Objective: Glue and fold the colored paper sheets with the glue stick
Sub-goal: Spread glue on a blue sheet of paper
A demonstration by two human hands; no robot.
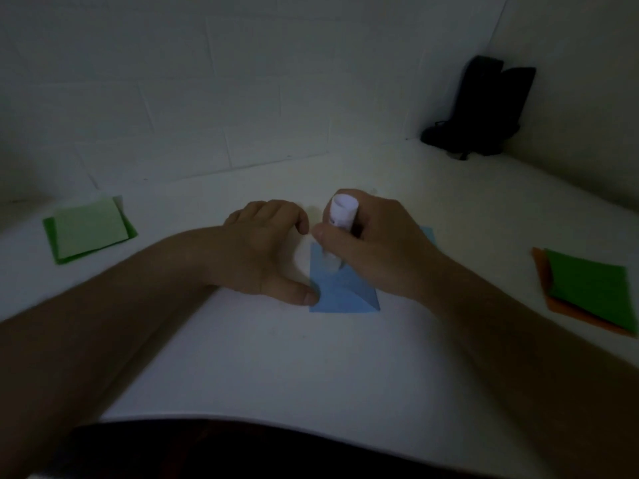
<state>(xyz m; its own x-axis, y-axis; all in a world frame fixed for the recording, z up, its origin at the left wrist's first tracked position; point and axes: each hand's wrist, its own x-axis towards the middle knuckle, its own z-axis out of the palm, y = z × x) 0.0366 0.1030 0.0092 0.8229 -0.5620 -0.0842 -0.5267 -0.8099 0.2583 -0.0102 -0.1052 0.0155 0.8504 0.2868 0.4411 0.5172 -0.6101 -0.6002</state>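
- Step in hand, as I judge it: gluing. The right hand [377, 247] has its fingers and thumb wrapped round the white cylindrical glue stick [340, 219], with the lower end pressed to the light-blue paper sheet [345, 292].
- Blue sheet lies flat on the white tabletop [311, 357], centre of the work area, just in front of the person. A diagonal crease shows across it; the far edge is hidden under the right hand, with one corner peeking out at the right.
- Left hand [262, 247] holds nothing; the fingers are loosely curled, the thumb tip bears down on the sheet's near-left edge, pinning it.
- Glue stick axis: long axis steeply upright, the top leaning slightly away from the person and the blunt capless-looking top end facing the camera. Working tip points down at the paper. The tip itself is blurred, so glue contact can't be confirmed.
- Next move, my guess: finish the glue pass along the flap, lift the stick clear, then fold along the crease while the left thumb keeps the sheet from sliding. Thin paper and tacky glue; a dragging stick could wrinkle it.
- Elsewhere: pale-green and darker green squares stacked [90, 229] far left; dark green sheet over orange sheet [587, 288] far right; a dark object [480, 108] in the back corner, too dim to identify.
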